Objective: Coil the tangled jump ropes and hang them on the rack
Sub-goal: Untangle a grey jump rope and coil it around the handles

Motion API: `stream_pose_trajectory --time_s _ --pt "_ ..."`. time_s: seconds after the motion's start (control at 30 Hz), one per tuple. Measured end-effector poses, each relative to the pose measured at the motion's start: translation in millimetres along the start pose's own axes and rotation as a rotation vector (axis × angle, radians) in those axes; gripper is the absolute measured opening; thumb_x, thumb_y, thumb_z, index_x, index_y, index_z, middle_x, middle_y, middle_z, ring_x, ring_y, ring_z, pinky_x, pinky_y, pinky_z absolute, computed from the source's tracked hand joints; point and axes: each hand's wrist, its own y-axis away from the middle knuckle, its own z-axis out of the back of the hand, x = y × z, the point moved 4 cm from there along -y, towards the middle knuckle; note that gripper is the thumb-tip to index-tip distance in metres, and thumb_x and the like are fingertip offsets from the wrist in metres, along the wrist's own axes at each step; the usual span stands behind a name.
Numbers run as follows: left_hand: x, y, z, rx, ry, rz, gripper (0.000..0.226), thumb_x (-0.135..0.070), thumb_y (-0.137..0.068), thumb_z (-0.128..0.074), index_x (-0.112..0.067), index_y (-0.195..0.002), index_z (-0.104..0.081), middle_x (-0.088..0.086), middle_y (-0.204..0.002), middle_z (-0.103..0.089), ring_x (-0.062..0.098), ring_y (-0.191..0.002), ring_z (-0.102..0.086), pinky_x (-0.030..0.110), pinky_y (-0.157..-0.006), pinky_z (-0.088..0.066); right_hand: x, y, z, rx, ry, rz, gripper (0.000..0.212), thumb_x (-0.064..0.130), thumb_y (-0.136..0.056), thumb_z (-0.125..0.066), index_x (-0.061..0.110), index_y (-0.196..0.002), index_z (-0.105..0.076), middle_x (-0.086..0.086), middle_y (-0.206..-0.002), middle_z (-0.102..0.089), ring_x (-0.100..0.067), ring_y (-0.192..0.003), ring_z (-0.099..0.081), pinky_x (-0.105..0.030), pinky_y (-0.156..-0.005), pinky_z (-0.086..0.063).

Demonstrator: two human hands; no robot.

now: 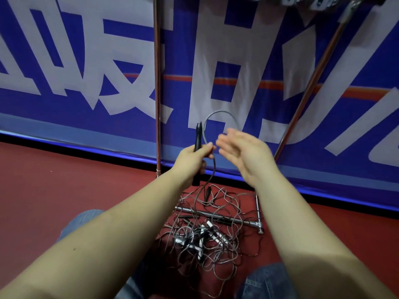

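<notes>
My left hand (197,157) is shut on two black jump rope handles (198,137) held upright together. A grey cord (218,114) arcs up from them in a loop and passes behind my right hand (241,154), which is blurred, fingers apart and palm turned left, just right of the handles. Another stretch of cord drops from my left hand to a tangled pile of jump ropes (207,236) on the red floor, with black-and-white handles in it. The rack's copper uprights (157,83) rise on the left and right (311,83).
The rack's chrome base bar (241,221) lies on the floor under the tangle. A blue banner with large white characters (86,61) covers the wall behind. My knees in jeans (265,281) frame the pile. Grey items hang at the top right edge (319,2).
</notes>
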Motion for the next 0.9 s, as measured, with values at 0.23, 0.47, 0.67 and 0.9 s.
stream_pose_trajectory --time_s 0.23,0.47,0.67,0.9 --pt "-34.9 11.1 -17.3 0.1 0.209 0.06 0.018 -0.025 -0.096 -0.052 -0.016 -0.084 -0.063 -0.011 -0.053 -0.054 0.002 -0.036 -0.028 0.014 -0.036 -0.023 -60.6 7.1 7.3 0.018 0.86 0.006 0.008 0.013 -0.087 -0.062 0.011 -0.092 -0.067 -0.003 -0.069 -0.06 -0.008 -0.053 -0.045 -0.015 -0.049 -0.038" --pt "-26.6 18.1 -2.9 0.092 0.01 0.077 0.019 -0.028 -0.093 -0.057 -0.011 -0.097 -0.064 -0.004 -0.062 -0.049 0.005 -0.037 -0.027 0.016 -0.036 -0.025 -55.7 16.5 6.6 0.0 0.335 -0.153 0.014 0.012 -0.095 -0.051 0.01 -0.082 -0.057 -0.007 -0.076 -0.064 -0.012 -0.063 -0.066 -0.019 -0.055 -0.055" --pt "17.6 39.1 10.1 0.132 -0.14 0.129 0.028 -0.033 -0.092 -0.058 -0.02 -0.068 -0.062 -0.005 -0.051 -0.028 0.008 -0.04 -0.023 0.018 -0.04 -0.019 -37.3 16.3 11.0 -0.077 -0.039 -0.184 0.012 0.009 -0.094 -0.051 0.004 -0.087 -0.059 -0.011 -0.078 -0.067 -0.012 -0.055 -0.068 -0.021 -0.054 -0.056" --pt "32.1 63.0 7.2 0.244 -0.179 0.076 0.015 -0.028 -0.088 -0.061 -0.014 -0.09 -0.065 -0.009 -0.05 -0.035 0.005 -0.041 -0.028 0.017 -0.041 -0.024 -9.3 18.7 12.3 -0.118 -0.36 -0.138 0.015 0.01 -0.095 -0.049 0.005 -0.083 -0.058 -0.005 -0.06 -0.07 -0.011 -0.055 -0.069 -0.017 -0.049 -0.053"
